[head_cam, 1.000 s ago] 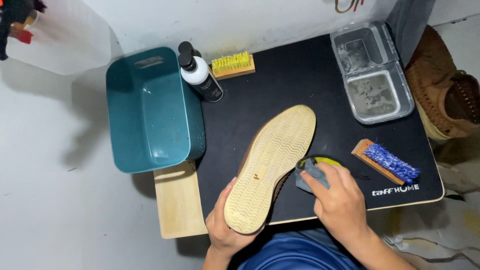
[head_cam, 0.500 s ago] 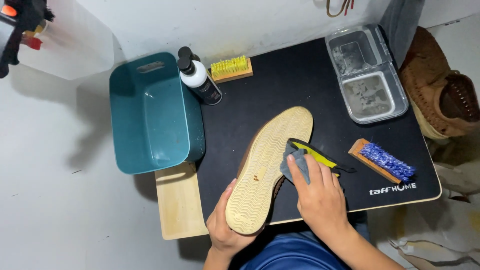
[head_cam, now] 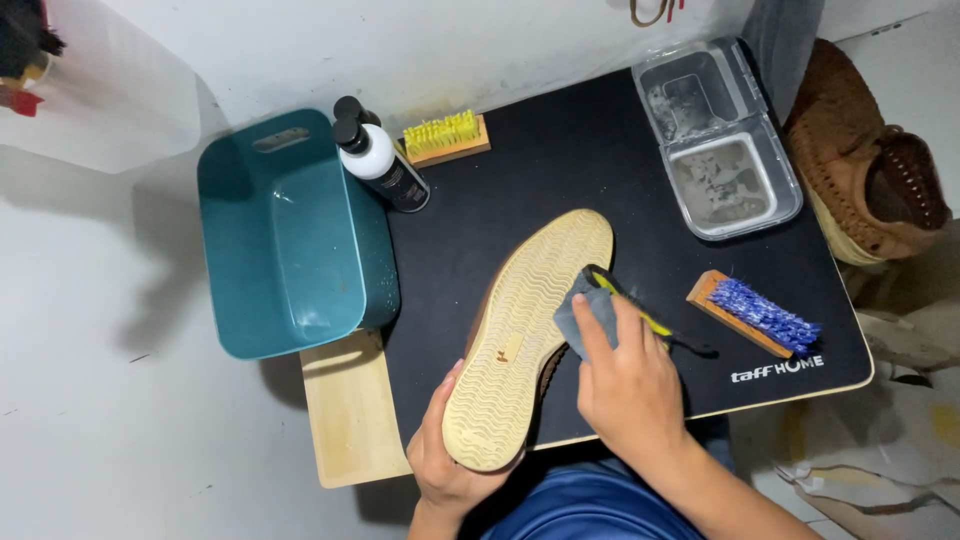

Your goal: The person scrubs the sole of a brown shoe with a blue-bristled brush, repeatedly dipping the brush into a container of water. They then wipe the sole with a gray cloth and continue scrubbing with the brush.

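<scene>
Left hand (head_cam: 445, 465) grips the shoe (head_cam: 525, 335) heel, sole up, steadying it; right hand (head_cam: 630, 385) presses a grey cloth (head_cam: 580, 318) against its edge.

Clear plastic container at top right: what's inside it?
The clear container has two compartments, both streaked with greyish residue or murky liquid; which, I cannot tell. No tool or cloth shows inside.

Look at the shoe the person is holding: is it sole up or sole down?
Sole up. The shoe shows its pale, wavy-ridged sole to the camera; the left hand grips its heel end, and the right hand presses a grey cloth against its side.
</scene>
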